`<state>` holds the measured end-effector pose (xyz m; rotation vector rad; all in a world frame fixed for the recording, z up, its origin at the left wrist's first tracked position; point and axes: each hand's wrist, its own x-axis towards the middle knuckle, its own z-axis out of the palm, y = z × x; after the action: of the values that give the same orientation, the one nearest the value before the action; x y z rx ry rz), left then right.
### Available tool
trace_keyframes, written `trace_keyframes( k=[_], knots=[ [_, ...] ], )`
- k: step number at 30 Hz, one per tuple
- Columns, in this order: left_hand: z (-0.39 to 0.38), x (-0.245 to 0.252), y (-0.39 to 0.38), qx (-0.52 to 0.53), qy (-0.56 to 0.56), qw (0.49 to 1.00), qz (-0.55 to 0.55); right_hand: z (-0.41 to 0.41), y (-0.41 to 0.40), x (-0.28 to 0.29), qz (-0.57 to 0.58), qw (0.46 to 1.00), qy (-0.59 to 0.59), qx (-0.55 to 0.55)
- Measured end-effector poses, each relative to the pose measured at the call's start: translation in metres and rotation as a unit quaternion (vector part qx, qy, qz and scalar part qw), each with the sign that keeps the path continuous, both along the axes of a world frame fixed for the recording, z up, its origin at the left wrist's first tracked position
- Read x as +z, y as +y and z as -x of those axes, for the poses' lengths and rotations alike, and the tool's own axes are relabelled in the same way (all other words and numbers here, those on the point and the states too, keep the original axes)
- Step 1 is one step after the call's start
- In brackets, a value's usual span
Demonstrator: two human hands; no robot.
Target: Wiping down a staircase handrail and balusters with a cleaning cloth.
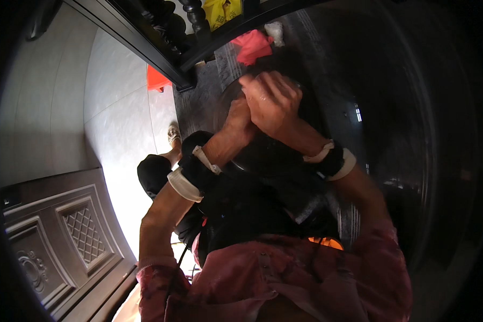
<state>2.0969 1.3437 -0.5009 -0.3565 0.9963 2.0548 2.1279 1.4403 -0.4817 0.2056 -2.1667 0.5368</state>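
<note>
My left hand [238,122] and my right hand [274,100] are pressed together in front of me, fingers curled. The right one lies over and partly beyond the left. Whatever may be between them is hidden, and I cannot tell whether they grip something. Beneath them is a dark round vessel [261,157], likely a basin; only parts of its rim catch the light. Just past my knuckles lies a red cloth [252,46], with a crumpled whitish piece [275,33] beside it on the dark stone step.
A black railing post [185,80] with turned balusters [195,16] stands at upper left. Behind it are a yellow plastic bag [221,16] bearing writing and a red plastic object [157,78]. A panelled door [68,237] is at lower left, and something orange [326,242] shows near my waist.
</note>
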Motion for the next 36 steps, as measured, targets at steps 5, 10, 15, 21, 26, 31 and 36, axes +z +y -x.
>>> trace_keyframes(
  k=[5, 10, 15, 21, 26, 31, 36],
  knots=[
    [0.008, 0.007, -0.021, -0.178, 0.089, 0.979, -0.046, 0.001, -0.007, 0.030, -0.133, 0.979, 0.105, 0.114],
    [0.025, 0.012, -0.023, -0.342, 0.339, 0.875, -0.041, -0.015, -0.007, 0.035, -0.213, 0.959, 0.080, 0.170],
    [0.033, 0.014, -0.015, -0.387, 0.486, 0.783, -0.037, -0.021, -0.010, 0.036, -0.245, 0.944, 0.082, 0.204],
    [0.049, 0.015, 0.021, -0.483, 0.567, 0.667, -0.002, -0.033, -0.008, 0.034, -0.351, 0.908, 0.042, 0.225],
    [0.041, 0.006, 0.050, -0.618, 0.433, 0.638, 0.151, -0.033, -0.009, 0.017, -0.414, 0.881, 0.071, 0.216],
    [0.040, -0.024, 0.048, -0.582, 0.590, 0.559, 0.032, -0.030, -0.021, 0.001, -0.517, 0.832, 0.022, 0.199],
    [0.039, -0.030, 0.044, -0.535, 0.687, 0.487, 0.075, -0.016, -0.027, -0.028, -0.591, 0.765, 0.022, 0.256]
  ],
)
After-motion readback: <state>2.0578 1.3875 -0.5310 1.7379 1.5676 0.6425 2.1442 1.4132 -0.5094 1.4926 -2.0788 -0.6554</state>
